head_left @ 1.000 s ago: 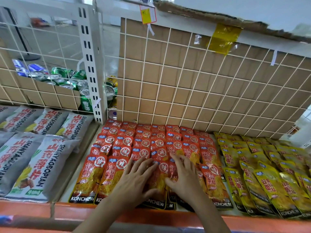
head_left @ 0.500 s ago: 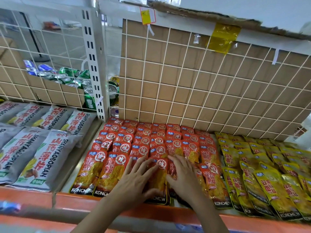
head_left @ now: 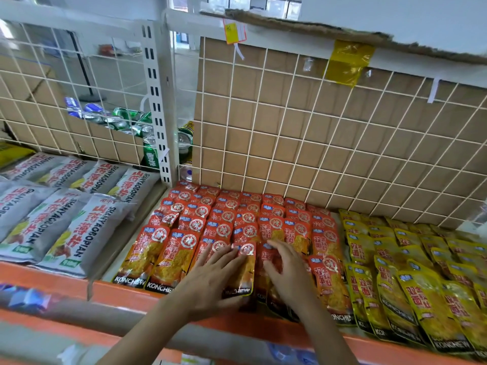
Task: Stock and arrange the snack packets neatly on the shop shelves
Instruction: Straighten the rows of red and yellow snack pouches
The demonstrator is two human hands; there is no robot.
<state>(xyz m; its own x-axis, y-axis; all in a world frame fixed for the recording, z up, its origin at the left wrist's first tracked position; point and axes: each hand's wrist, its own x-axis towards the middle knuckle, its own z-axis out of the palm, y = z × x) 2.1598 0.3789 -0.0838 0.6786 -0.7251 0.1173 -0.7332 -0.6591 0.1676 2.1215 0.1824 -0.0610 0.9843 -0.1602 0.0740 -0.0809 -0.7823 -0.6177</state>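
Note:
Red and orange KONCHEW snack packets (head_left: 237, 222) lie in overlapping rows on the shelf's middle section. My left hand (head_left: 213, 277) lies flat, fingers spread, on the front packets, its thumb under the lower edge of one front packet (head_left: 243, 272). My right hand (head_left: 287, 270) rests palm down with spread fingers on the neighbouring front packets. Neither hand has a packet lifted off the pile.
Yellow KONCHEW packets (head_left: 411, 272) fill the shelf to the right. Grey SHANYAOBOPIAN bags (head_left: 68, 225) lie to the left. A white wire grid backed with cardboard (head_left: 316, 133) closes the rear, with drink cans (head_left: 123, 122) behind it. The orange shelf lip (head_left: 52, 281) runs along the front.
Both hands have stayed on the front red packets with only small shifts. The camera view has drifted a little to the left and upward.

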